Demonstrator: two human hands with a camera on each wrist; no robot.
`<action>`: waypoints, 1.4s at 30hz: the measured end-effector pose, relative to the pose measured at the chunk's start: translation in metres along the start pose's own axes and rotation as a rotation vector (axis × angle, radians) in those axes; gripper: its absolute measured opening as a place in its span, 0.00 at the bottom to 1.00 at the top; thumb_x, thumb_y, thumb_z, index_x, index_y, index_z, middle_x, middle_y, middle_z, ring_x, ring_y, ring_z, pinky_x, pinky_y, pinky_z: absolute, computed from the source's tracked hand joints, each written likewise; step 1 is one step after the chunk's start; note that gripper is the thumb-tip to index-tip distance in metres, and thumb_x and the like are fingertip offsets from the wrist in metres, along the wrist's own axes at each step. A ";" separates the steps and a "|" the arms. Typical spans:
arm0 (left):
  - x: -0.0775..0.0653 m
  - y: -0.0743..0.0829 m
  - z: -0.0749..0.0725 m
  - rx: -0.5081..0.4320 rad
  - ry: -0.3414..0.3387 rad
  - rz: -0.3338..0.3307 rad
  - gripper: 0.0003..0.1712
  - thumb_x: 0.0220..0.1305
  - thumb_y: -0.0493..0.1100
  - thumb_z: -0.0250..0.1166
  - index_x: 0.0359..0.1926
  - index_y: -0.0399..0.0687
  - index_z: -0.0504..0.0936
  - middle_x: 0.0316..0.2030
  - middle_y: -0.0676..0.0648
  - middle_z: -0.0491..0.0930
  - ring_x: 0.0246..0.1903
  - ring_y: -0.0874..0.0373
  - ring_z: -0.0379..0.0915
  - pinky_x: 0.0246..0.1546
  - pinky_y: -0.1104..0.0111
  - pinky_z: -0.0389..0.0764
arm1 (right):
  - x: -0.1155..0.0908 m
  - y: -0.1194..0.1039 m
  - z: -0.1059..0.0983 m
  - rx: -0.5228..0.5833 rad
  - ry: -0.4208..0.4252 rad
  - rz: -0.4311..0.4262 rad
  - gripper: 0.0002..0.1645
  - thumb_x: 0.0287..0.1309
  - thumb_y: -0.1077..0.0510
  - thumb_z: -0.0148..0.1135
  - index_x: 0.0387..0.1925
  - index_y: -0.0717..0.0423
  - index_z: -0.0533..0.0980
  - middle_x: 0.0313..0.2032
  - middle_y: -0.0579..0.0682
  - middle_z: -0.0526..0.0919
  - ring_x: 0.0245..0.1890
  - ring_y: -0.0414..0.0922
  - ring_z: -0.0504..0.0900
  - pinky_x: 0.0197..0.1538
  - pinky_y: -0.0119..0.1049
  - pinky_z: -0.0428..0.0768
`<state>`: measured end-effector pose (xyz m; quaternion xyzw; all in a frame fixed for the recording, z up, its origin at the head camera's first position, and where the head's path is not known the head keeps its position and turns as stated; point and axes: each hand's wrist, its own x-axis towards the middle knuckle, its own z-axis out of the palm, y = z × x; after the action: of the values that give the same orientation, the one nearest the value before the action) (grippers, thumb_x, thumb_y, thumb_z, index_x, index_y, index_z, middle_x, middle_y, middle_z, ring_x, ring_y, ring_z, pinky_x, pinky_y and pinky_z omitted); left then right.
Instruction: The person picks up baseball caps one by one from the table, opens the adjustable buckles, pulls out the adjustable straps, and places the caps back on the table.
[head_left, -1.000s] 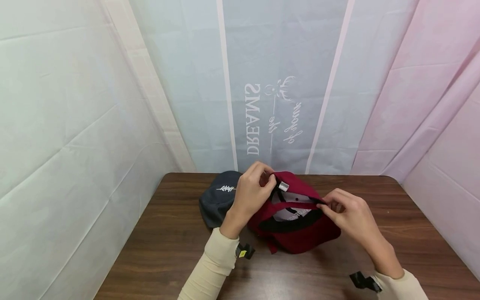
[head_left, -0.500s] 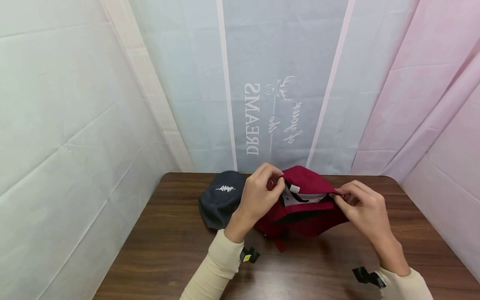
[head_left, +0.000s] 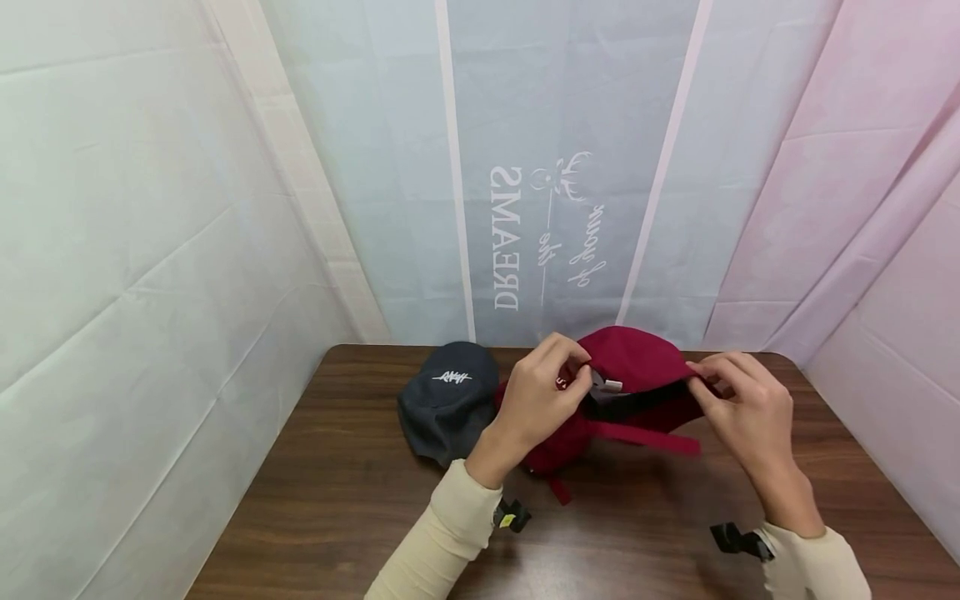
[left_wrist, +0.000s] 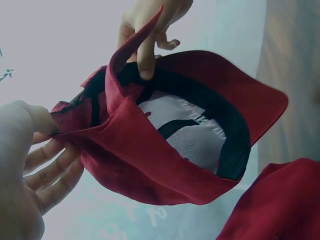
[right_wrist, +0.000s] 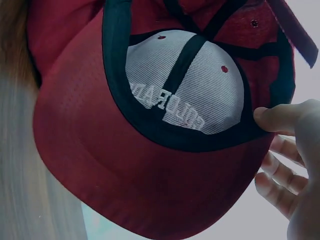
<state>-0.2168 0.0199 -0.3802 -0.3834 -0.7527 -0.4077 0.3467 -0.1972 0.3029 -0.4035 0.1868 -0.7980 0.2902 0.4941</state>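
A red baseball cap (head_left: 633,354) is held up between both hands, its inside turned toward the person. My left hand (head_left: 542,392) pinches the cap's edge at the back. At the side, by the brim, my right hand (head_left: 746,408) grips the rim, the thumb on the black sweatband (right_wrist: 165,135) inside. White panels with stitched lettering (right_wrist: 165,107) line the crown. A loose red strap (head_left: 645,437) hangs from the cap's edge. Under it, partly hidden by the left hand, a second red cap (head_left: 551,450) lies on the table.
A dark navy cap (head_left: 448,408) with white lettering lies left of the second red cap, close beside it. All sit on a brown wood-grain table (head_left: 322,500). Pale fabric walls (head_left: 562,100) stand behind and along the sides.
Both hands have moved to the right with the red cap. The cap has tilted, showing more of its outer crown, and its strap now hangs out, uncovering the second red cap.
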 end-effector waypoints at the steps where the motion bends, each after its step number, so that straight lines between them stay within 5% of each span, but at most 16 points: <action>1: 0.000 0.000 0.002 -0.002 -0.007 -0.002 0.02 0.73 0.36 0.63 0.41 0.43 0.82 0.38 0.49 0.82 0.32 0.63 0.81 0.37 0.78 0.83 | 0.000 0.002 0.001 -0.016 0.008 0.002 0.03 0.53 0.65 0.72 0.29 0.64 0.87 0.31 0.58 0.87 0.34 0.26 0.72 0.44 0.11 0.64; 3: -0.001 -0.001 0.005 -0.006 -0.022 -0.006 0.03 0.73 0.36 0.63 0.41 0.43 0.82 0.39 0.49 0.82 0.32 0.62 0.82 0.38 0.78 0.83 | -0.001 0.006 0.002 -0.040 0.024 0.006 0.12 0.61 0.57 0.69 0.29 0.63 0.87 0.31 0.58 0.88 0.36 0.29 0.72 0.46 0.11 0.61; 6: -0.002 -0.003 0.010 -0.021 -0.049 -0.018 0.02 0.72 0.34 0.63 0.42 0.43 0.82 0.40 0.49 0.81 0.33 0.59 0.83 0.38 0.75 0.85 | -0.002 0.011 0.005 -0.055 0.042 0.015 0.10 0.61 0.60 0.69 0.30 0.65 0.87 0.32 0.60 0.88 0.38 0.32 0.72 0.47 0.12 0.59; 8: -0.002 -0.003 0.013 -0.028 -0.066 -0.025 0.03 0.71 0.34 0.64 0.43 0.43 0.82 0.40 0.48 0.81 0.33 0.58 0.83 0.39 0.75 0.85 | -0.003 0.015 0.007 -0.061 0.051 0.024 0.03 0.56 0.67 0.73 0.30 0.65 0.87 0.33 0.61 0.89 0.40 0.28 0.71 0.47 0.13 0.59; 12: -0.002 -0.005 0.020 -0.027 -0.083 -0.023 0.03 0.71 0.33 0.65 0.43 0.43 0.82 0.41 0.49 0.81 0.34 0.58 0.82 0.40 0.76 0.84 | -0.005 0.023 0.011 -0.089 0.071 0.042 0.11 0.44 0.76 0.75 0.31 0.64 0.89 0.33 0.61 0.89 0.40 0.19 0.67 0.46 0.11 0.59; 19: 0.000 -0.008 0.032 -0.012 -0.104 -0.006 0.04 0.71 0.34 0.67 0.44 0.45 0.83 0.42 0.49 0.82 0.38 0.61 0.81 0.45 0.80 0.83 | -0.008 0.037 0.016 -0.136 0.097 0.060 0.10 0.48 0.72 0.71 0.34 0.60 0.90 0.32 0.57 0.90 0.30 0.19 0.71 0.43 0.07 0.59; 32: -0.010 -0.016 0.056 0.025 -0.184 -0.009 0.05 0.72 0.37 0.67 0.46 0.49 0.83 0.44 0.54 0.81 0.40 0.67 0.77 0.48 0.88 0.75 | -0.024 0.060 0.028 -0.182 0.077 0.098 0.06 0.50 0.69 0.71 0.32 0.59 0.88 0.37 0.54 0.91 0.38 0.03 0.64 0.38 0.06 0.57; 42: -0.023 -0.015 0.077 0.105 -0.250 0.011 0.04 0.71 0.40 0.69 0.44 0.52 0.85 0.44 0.55 0.83 0.42 0.66 0.80 0.48 0.85 0.76 | -0.040 0.069 0.029 -0.216 -0.016 0.139 0.09 0.49 0.69 0.61 0.32 0.61 0.85 0.39 0.53 0.91 0.39 0.00 0.60 0.20 0.28 0.64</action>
<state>-0.2347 0.0749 -0.4376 -0.4166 -0.8084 -0.3146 0.2720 -0.2397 0.3376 -0.4683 0.0791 -0.8397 0.2344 0.4835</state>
